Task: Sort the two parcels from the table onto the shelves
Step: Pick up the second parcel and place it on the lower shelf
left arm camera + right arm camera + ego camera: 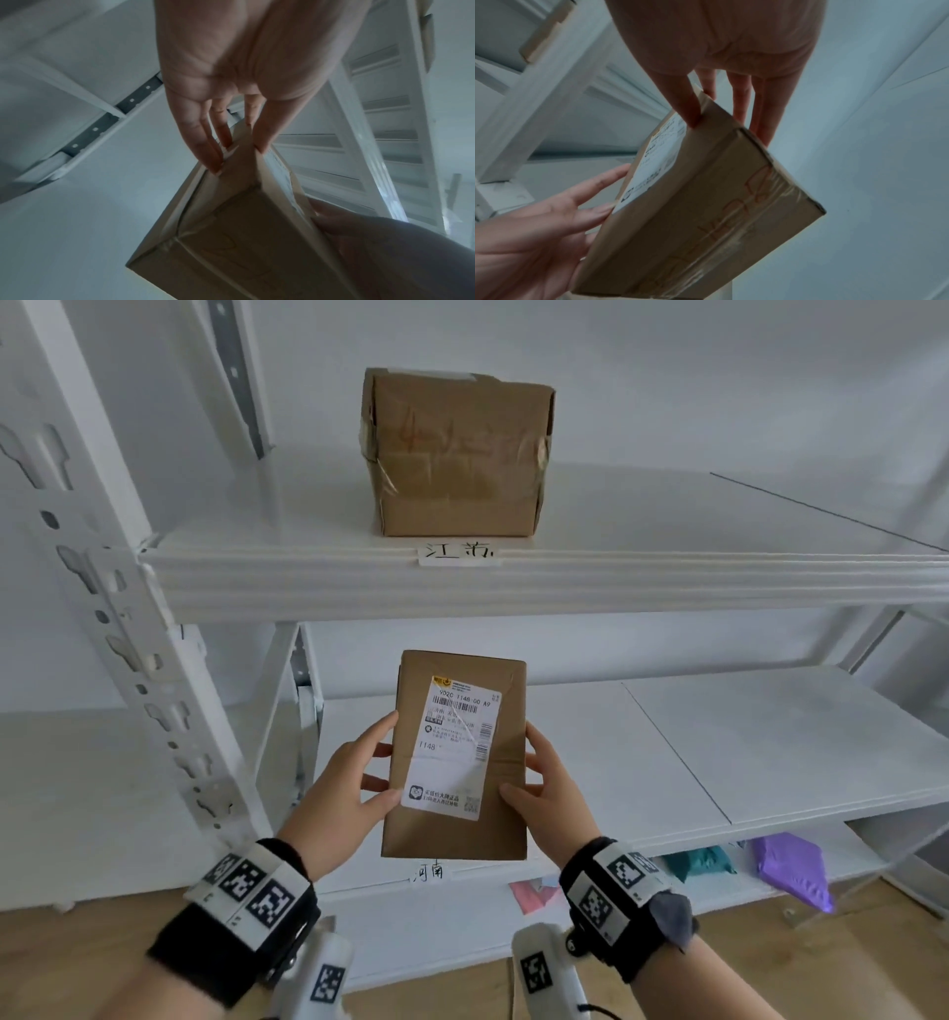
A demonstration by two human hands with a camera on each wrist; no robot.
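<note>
1. A white metal shelving unit (169, 588) stands against a pale wall.
2. Both hands hold a flat brown parcel (457, 757) in front of the middle shelf (770, 752), label side up.
3. The left hand (344, 788) grips its left edge, thumb on top.
4. The right hand (552, 788) grips the right edge likewise.
5. Above the hands, a second brown parcel (457, 454) sits on the upper shelf (667, 546).
6. Below the right hand lie teal and purple bags (791, 865).

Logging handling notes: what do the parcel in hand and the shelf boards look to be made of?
Held parcel: brown corrugated cardboard by its look, matte, with glossy clear tape on its seams and a white paper label. Shelf boards: smooth, white, faintly sheeny, likely painted metal or laminate; cannot tell which.
</note>
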